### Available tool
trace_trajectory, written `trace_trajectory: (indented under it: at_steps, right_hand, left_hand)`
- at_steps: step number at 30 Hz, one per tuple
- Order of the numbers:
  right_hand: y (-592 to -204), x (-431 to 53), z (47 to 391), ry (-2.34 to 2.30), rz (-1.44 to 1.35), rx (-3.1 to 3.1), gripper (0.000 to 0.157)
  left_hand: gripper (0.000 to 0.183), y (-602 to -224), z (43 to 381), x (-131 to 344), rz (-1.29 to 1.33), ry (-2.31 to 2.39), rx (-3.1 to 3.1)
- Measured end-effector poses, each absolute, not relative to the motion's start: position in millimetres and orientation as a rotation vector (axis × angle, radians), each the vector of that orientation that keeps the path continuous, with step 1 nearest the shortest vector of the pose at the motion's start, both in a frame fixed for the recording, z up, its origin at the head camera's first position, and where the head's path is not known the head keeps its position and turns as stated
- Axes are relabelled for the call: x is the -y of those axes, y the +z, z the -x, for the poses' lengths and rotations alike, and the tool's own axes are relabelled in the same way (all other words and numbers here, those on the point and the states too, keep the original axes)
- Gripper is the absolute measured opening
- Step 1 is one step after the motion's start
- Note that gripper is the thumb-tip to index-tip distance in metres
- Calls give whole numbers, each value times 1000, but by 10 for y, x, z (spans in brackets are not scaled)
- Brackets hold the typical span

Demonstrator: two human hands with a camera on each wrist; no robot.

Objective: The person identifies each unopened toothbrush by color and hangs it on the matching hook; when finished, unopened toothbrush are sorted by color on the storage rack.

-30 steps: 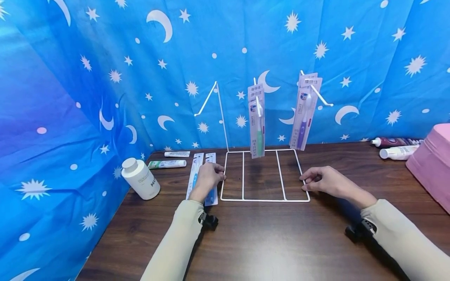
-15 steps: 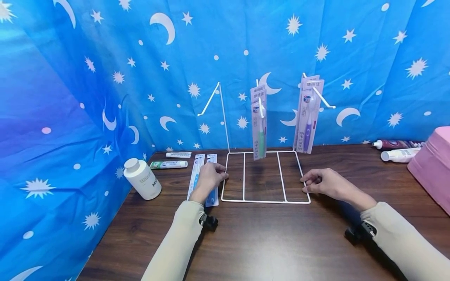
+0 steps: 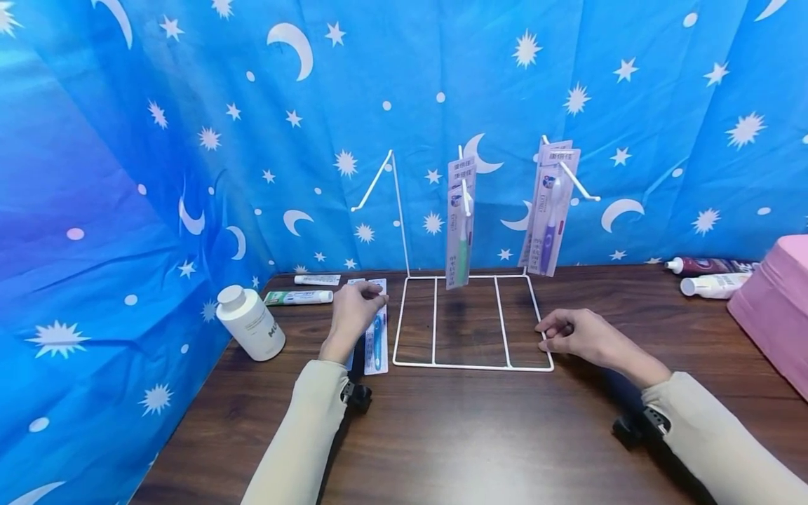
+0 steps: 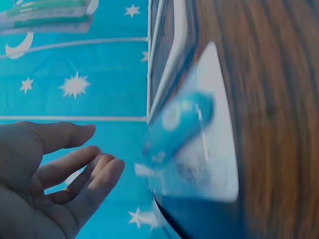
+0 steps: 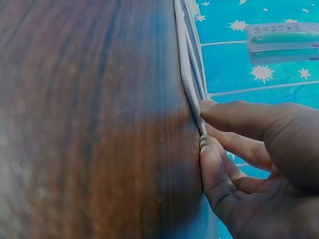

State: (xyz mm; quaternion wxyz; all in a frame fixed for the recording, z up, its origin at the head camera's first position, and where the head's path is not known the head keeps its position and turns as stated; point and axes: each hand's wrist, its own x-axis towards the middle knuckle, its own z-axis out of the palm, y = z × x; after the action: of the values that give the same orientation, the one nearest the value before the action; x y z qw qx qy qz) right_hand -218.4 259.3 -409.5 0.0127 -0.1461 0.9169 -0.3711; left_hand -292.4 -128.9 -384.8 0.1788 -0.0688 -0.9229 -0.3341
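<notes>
A white wire rack [image 3: 472,368] stands on the table with packaged toothbrushes on its hooks. Green toothbrushes [image 3: 459,231] hang from the middle hook, purple toothbrushes [image 3: 549,224] from the right one. My right hand [image 3: 583,338] pinches the right side wire of the rack's base between thumb and fingers, as the right wrist view shows. Over two blue packaged toothbrushes [image 3: 376,337] lying left of the rack, my left hand [image 3: 355,312] is raised with loosely bent fingers and holds nothing. It partly covers the left pack. One blue toothbrush pack [image 4: 184,134] appears blurred in the left wrist view.
Left of the packs are a white bottle [image 3: 251,324], a green-and-white toothpaste tube [image 3: 299,298] and a small white tube [image 3: 318,280]. At the right are a dark red tube [image 3: 703,266], a white tube [image 3: 713,285] and a pink object [image 3: 773,308]. A blue curtain [image 3: 379,70] hangs behind.
My left hand has let go of the rack's left side wire and moved left, over the blue toothbrush packs. My right hand stays on the right side wire.
</notes>
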Motion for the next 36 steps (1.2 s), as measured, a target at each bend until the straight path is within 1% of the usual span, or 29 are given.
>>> trace_trajectory:
  at_steps: [5,13,20,28,36]
  right_hand:
    - [-4098,-2598,2167,-1157,427,-2848,24]
    - [-4117,-2601,2153,-1161,401,-2851,25]
    - [-4137,-2594,2166,-1151,444,-2877,23]
    - [-4096,-2593,2180,-1153,464,-2875,22]
    - [-4103,-2591,2167,-1131,454,-2883,20]
  left_hand:
    - [22,-3899,3021,1358,87,-994,2574]
    - [31,-3947,3215,1355,40,-941,2584]
    - [34,-3991,3285,1345,-125,-970,2737]
    - [19,-4009,3330,1324,-132,-895,2764]
    - [16,-3991,3326,1284,-165,-825,2766]
